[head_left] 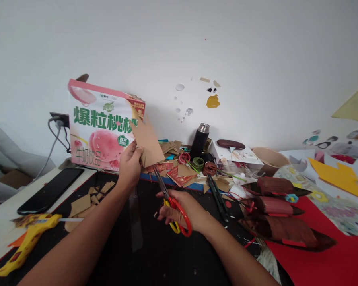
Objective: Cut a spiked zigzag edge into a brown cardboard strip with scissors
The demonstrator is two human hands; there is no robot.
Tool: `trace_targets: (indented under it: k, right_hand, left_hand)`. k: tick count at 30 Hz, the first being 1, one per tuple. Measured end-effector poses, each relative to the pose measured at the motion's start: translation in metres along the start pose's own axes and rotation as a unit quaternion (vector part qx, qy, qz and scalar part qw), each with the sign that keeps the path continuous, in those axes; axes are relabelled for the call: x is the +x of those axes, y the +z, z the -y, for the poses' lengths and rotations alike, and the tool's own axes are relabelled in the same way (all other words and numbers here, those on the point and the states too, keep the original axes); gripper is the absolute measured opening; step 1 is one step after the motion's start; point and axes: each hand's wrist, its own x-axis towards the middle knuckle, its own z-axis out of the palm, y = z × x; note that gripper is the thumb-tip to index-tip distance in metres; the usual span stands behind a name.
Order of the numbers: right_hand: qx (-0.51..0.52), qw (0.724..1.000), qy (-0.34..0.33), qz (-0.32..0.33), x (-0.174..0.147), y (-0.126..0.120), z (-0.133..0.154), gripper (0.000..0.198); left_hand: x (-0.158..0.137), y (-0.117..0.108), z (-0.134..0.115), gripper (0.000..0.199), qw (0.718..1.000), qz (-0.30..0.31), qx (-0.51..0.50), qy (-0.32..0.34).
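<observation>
Between the fingers of my left hand (130, 165) is a flat piece of brown cardboard (149, 139), held up in front of a pink and white drink carton (100, 123). My right hand (185, 208) grips a pair of scissors (181, 216) with red and yellow handles. Their blades point up and away, a little below the cardboard and apart from it. Small cardboard scraps (85, 202) lie on the black mat to the left of my left forearm.
A yellow glue gun (30, 238) and a black phone (50, 190) lie at left. Behind are more scraps, a black flask (199, 141) and a white box (235, 155). A black cutter (217, 198) lies right of centre. Brown model boats (286, 230) stand partly on red paper (331, 254).
</observation>
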Motion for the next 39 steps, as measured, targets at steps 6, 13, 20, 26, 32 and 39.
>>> trace_targets:
  k: [6,13,20,26,32,39]
  right_hand:
    - [0.002,0.999,-0.008,-0.037,0.003,0.003,-0.004,0.080]
    - [-0.022,0.999,0.004,-0.045,0.003,0.003,0.000,0.082]
    - [-0.035,0.998,0.026,-0.038,0.003,0.003,-0.003,0.082]
    - [-0.042,0.999,0.016,-0.025,0.003,0.001,-0.008,0.075]
    - [-0.051,0.998,0.016,-0.025,0.003,0.001,-0.009,0.069]
    - [-0.057,0.998,0.008,-0.024,0.003,0.001,-0.010,0.071]
  left_hand:
    - [-0.004,0.003,-0.004,0.045,0.999,0.032,0.009,0.022]
    - [-0.011,0.007,-0.006,0.050,0.996,0.085,0.034,0.009]
    - [-0.014,0.011,-0.005,0.051,0.995,0.086,0.040,0.013]
    - [-0.014,0.009,-0.007,0.049,0.997,0.062,0.040,0.029]
    - [-0.016,0.011,-0.012,0.048,0.997,0.072,0.033,0.022]
    - [-0.015,0.010,-0.010,0.048,0.997,0.073,0.018,0.008]
